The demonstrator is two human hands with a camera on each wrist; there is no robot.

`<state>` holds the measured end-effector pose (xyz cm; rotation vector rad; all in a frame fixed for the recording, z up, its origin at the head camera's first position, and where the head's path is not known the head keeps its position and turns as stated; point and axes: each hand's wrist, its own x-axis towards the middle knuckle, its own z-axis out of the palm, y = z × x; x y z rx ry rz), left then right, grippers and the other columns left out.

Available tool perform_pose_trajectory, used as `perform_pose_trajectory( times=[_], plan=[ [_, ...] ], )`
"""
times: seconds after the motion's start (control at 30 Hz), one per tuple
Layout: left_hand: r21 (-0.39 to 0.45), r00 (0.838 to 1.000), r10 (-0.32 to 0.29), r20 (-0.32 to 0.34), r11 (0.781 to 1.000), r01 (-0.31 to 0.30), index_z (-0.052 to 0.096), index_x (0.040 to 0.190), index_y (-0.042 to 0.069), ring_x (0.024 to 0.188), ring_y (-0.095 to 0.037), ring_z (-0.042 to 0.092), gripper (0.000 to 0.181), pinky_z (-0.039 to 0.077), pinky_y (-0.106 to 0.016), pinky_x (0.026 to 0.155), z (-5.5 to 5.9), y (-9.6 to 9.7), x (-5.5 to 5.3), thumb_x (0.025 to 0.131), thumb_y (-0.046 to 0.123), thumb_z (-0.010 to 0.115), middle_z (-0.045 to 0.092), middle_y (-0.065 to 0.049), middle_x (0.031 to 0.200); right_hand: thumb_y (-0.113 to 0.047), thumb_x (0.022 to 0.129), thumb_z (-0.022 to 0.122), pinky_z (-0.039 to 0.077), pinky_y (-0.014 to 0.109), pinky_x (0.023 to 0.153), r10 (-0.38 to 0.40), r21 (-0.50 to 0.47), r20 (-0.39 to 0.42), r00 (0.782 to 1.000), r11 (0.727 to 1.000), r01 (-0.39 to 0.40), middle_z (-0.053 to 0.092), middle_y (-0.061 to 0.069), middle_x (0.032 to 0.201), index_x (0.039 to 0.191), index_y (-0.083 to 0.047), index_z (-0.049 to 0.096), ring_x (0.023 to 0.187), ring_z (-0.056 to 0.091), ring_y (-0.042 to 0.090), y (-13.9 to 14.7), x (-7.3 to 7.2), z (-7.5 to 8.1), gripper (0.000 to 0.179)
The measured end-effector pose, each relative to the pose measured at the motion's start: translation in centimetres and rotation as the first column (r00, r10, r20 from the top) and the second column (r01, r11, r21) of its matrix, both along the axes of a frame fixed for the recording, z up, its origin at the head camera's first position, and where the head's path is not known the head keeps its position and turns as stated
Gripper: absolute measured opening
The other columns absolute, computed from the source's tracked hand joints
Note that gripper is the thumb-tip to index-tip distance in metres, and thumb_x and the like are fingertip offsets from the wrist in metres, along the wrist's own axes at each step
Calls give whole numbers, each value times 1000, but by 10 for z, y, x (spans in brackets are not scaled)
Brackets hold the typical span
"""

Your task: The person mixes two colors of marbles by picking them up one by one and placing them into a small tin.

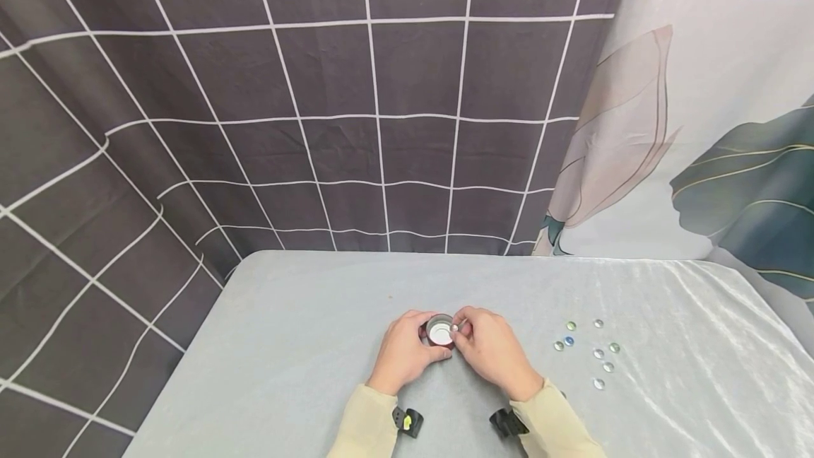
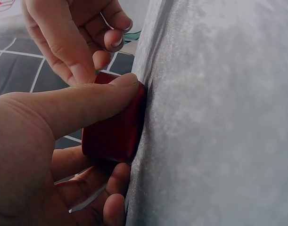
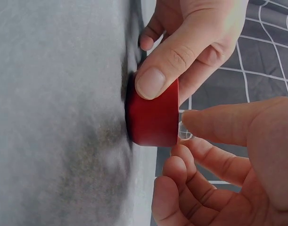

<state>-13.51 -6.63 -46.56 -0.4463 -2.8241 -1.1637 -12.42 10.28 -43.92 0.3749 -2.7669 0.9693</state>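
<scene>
A small round red tin (image 3: 155,117), its top uncovered and its inside silvery white, sits upright on the cloth-covered table. My left hand (image 1: 403,352) grips it from the left, thumb along the near side of the wall and fingers behind. Over the tin's right rim, my right hand (image 1: 492,348) pinches a clear glass bead (image 3: 184,132) between thumb and index finger. In the right wrist view the bead is right at the tin's upper edge, partly covered by the fingertips. The red wall of the tin shows under my left thumb in the left wrist view.
To the right of my hands lie several flat glass beads, among them a blue bead (image 1: 569,341), a green bead (image 1: 614,348) and a clear bead (image 1: 599,384). The table (image 1: 305,316) has a pale velvety cover. A dark gridded curtain (image 1: 413,76) hangs behind it.
</scene>
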Motion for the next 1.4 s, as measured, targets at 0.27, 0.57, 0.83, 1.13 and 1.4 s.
perform_pose_trajectory(
  times=[0.27,0.57,0.83,1.13,1.4],
  plan=[
    [2,1000,1,9,1000,-1,73,116,9,91,-15,62,51,49,-35,81,-1,0,-1,70,23,92,69,-2,106,-6,80,77,41,29,58,15,17,5,1000,1000,-15,49,-11,64,83,-12,68,59,45,7,-3,-4,-2,11],
    [3,1000,3,15,1000,-3,73,116,9,93,-16,63,51,49,-36,82,-1,0,-1,70,23,92,69,-2,107,-6,81,76,37,28,55,5,6,38,999,1000,-5,46,-11,61,84,-11,69,56,41,7,-5,-5,-3,10],
    [2,1000,-2,16,1000,2,73,115,9,89,-13,61,51,48,-34,79,0,0,-1,70,23,92,69,-1,105,-5,80,76,38,27,55,6,6,27,1000,1000,-6,46,-11,62,84,-11,69,57,41,7,-5,-6,-5,10],
    [-2,1000,1,18,1000,-1,73,116,9,93,-16,63,51,49,-36,81,0,0,-1,70,23,92,69,-2,106,-6,80,77,38,28,56,0,10,43,999,1000,0,47,-10,63,86,-11,70,57,42,7,-5,-5,-5,11],
    [-7,1000,2,18,1000,-2,73,116,9,96,-18,65,51,50,-37,84,0,0,-1,71,23,92,69,-2,107,-6,81,77,39,28,57,1,11,40,999,1000,-2,48,-10,64,87,-11,70,58,43,8,-4,-4,-4,11]
  ],
)
